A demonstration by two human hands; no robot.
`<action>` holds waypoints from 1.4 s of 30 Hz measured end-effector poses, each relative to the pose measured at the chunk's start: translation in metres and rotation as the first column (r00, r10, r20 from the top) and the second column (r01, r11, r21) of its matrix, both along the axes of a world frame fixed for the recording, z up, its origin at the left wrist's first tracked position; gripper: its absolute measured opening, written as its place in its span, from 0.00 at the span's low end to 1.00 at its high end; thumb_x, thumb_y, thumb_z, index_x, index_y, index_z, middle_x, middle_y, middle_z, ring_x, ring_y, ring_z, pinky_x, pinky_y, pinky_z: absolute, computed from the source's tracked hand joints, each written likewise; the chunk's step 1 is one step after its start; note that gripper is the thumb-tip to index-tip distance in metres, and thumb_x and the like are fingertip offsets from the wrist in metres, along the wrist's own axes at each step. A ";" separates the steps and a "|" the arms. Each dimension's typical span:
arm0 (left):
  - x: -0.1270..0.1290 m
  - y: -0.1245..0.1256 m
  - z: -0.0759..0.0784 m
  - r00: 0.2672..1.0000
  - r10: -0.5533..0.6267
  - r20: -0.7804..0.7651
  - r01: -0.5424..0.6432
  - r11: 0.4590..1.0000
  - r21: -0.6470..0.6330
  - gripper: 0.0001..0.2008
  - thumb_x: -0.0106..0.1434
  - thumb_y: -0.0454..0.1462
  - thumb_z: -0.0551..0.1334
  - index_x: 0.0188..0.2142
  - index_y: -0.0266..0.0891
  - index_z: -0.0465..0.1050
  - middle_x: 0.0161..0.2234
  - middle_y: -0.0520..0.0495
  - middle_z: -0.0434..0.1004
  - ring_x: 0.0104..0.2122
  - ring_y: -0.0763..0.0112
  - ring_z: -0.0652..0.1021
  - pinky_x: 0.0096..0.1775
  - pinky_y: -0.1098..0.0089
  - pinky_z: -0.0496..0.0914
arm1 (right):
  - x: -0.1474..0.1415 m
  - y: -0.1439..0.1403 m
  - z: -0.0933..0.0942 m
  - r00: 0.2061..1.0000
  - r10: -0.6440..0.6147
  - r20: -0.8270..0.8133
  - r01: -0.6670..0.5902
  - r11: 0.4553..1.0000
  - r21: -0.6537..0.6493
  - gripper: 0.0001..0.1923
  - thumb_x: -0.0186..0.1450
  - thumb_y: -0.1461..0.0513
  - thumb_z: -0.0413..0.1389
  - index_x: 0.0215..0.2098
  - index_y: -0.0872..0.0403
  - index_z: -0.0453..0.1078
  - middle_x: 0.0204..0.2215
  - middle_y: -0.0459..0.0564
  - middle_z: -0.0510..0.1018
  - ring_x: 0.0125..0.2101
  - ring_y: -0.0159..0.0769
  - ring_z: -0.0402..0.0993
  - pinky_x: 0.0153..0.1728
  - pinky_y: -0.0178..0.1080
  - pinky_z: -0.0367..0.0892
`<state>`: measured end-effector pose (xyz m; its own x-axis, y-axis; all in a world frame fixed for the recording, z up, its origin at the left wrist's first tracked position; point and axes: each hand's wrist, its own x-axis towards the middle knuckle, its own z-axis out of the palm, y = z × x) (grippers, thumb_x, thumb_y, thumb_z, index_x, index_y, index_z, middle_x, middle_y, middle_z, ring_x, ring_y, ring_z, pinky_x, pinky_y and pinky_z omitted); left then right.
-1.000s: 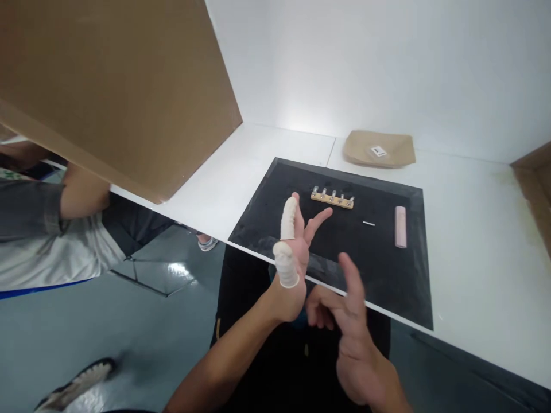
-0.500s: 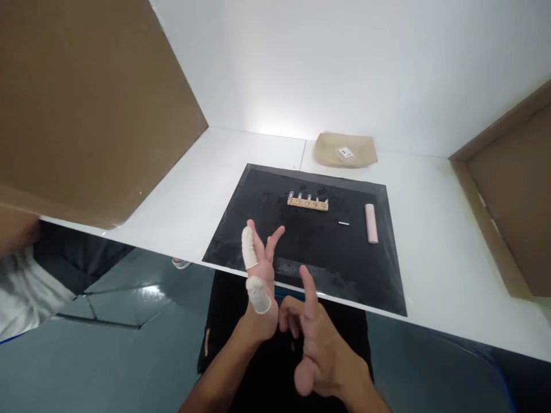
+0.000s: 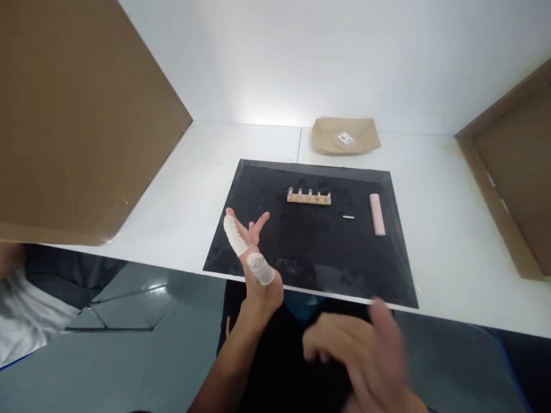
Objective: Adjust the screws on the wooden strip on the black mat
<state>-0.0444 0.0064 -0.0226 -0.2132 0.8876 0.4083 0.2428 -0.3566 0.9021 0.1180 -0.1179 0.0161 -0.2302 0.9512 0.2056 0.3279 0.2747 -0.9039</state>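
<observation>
My left hand [image 3: 253,258] is raised over the near left corner of a black mat [image 3: 301,246], fingers spread, with white finger cots on the thumb and index finger; it holds nothing. Lower down, my right hand [image 3: 361,358] hovers blurred below the table edge, fingers loosely apart and empty. On the mat lie a small wooden strip with several metal pins [image 3: 309,197], a tiny white pin [image 3: 348,217] and a pink cylinder [image 3: 377,206].
The mat rests on a white table [image 3: 451,241] with a white wall behind. A tan pouch with a white label [image 3: 345,136] lies at the back. Brown cardboard panels stand at left [image 3: 77,115] and right [image 3: 512,166]. Another person's clothing [image 3: 26,310] shows at far left.
My right hand dropped lower and to the right, away from my left hand. My left hand tilted slightly leftward. The view swung right, showing less of the neighbouring person.
</observation>
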 end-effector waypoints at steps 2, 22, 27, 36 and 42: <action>0.010 0.004 0.006 0.997 -0.059 0.049 0.059 0.998 0.001 0.36 0.71 0.63 0.35 0.74 0.60 0.34 0.77 0.49 0.27 0.64 0.52 0.71 0.72 0.45 0.50 | -0.004 0.021 -0.008 1.000 -0.003 -0.011 0.004 0.998 0.061 0.53 0.67 0.32 0.47 0.76 0.42 0.23 0.33 0.47 0.75 0.25 0.38 0.70 0.25 0.41 0.70; 0.013 0.027 -0.024 0.978 -0.135 -0.161 0.127 0.990 -0.055 0.43 0.72 0.48 0.61 0.75 0.56 0.34 0.77 0.46 0.38 0.75 0.55 0.48 0.73 0.46 0.44 | 0.047 0.028 -0.021 0.989 -0.106 -0.103 0.105 0.994 -0.013 0.49 0.70 0.33 0.41 0.76 0.44 0.23 0.28 0.41 0.67 0.23 0.31 0.60 0.24 0.36 0.65; -0.001 0.051 -0.010 0.909 -0.202 -0.364 0.183 0.979 -0.087 0.44 0.69 0.47 0.65 0.74 0.57 0.39 0.76 0.45 0.45 0.74 0.50 0.51 0.72 0.40 0.33 | 0.034 0.008 -0.042 0.963 -0.216 -0.163 0.199 0.973 -0.113 0.49 0.70 0.33 0.40 0.76 0.46 0.23 0.27 0.40 0.67 0.22 0.31 0.61 0.24 0.36 0.64; -0.029 0.044 -0.029 0.887 -0.142 -0.440 0.099 0.988 -0.120 0.48 0.65 0.44 0.69 0.74 0.56 0.40 0.77 0.44 0.36 0.75 0.47 0.40 0.72 0.40 0.37 | 0.068 0.030 -0.058 0.936 -0.273 0.221 0.292 0.955 -0.054 0.45 0.74 0.48 0.51 0.76 0.48 0.27 0.27 0.38 0.69 0.23 0.31 0.66 0.28 0.36 0.65; -0.046 0.016 -0.028 0.877 -0.147 -0.458 0.095 0.987 -0.133 0.57 0.64 0.43 0.70 0.75 0.53 0.27 0.77 0.39 0.29 0.75 0.48 0.41 0.72 0.42 0.38 | 0.084 0.041 -0.064 0.738 -0.557 0.381 0.601 0.799 0.004 0.40 0.69 0.43 0.54 0.72 0.52 0.52 0.33 0.44 0.73 0.28 0.34 0.70 0.34 0.41 0.68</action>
